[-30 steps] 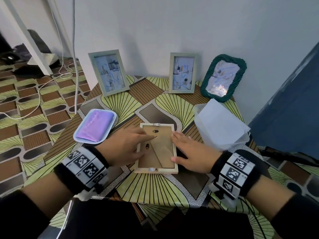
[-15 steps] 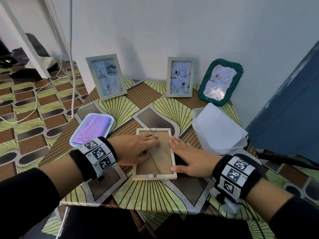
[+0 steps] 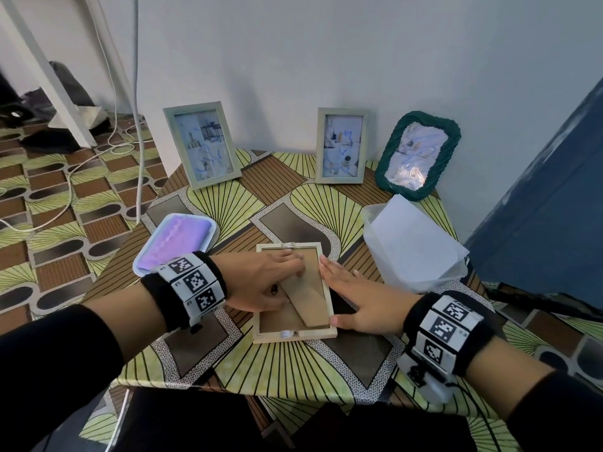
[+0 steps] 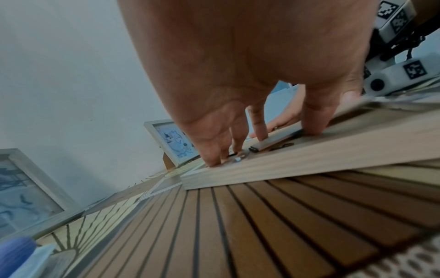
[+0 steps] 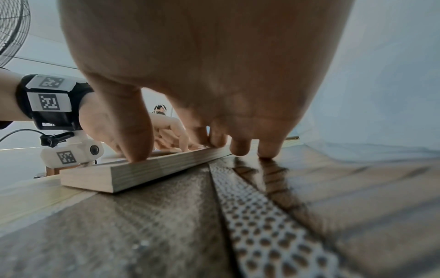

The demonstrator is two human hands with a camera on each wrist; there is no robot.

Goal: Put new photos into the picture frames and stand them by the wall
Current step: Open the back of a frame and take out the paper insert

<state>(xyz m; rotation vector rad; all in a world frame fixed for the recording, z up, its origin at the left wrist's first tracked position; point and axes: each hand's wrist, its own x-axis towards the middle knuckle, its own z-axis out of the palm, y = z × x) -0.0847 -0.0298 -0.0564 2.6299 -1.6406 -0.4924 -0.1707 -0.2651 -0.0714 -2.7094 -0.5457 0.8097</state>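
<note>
Near the table's [image 3: 293, 370] left edge lies a white tray [image 3: 208, 233] with a folded purple cloth [image 3: 179, 241] in it. Just right of it the left hand [image 3: 261, 285] reaches across a pale wooden frame [image 3: 293, 336] that lies face down, a little nearer the front edge than the back. Its fingers [image 4: 214, 150] are nearly straight and press on the brown backing board [image 3: 277, 321] near the frame's far end, by a small metal clip [image 4: 238, 159]; the thumb lies beside the board's folded-down stand [image 3: 306, 298]. The hand holds nothing. The right hand [image 3: 362, 301] lies flat and spread along the frame's right side: its thumb [image 5: 135, 143] presses on the near right corner, the first fingers rest on the right rail, and the last two fingertips touch the table beside it. Right of that hand, by the right edge, stands a clear plastic tub [image 3: 424, 275] with white sheets [image 3: 411, 239] in it. Along the back edge, against the wall [image 3: 326, 60], three filled frames stand upright: a grey-green frame [image 3: 202, 145] at the left corner, a second one [image 3: 341, 146] in the middle and a dark green rope-edged frame [image 3: 417, 154] at the right corner.
</note>
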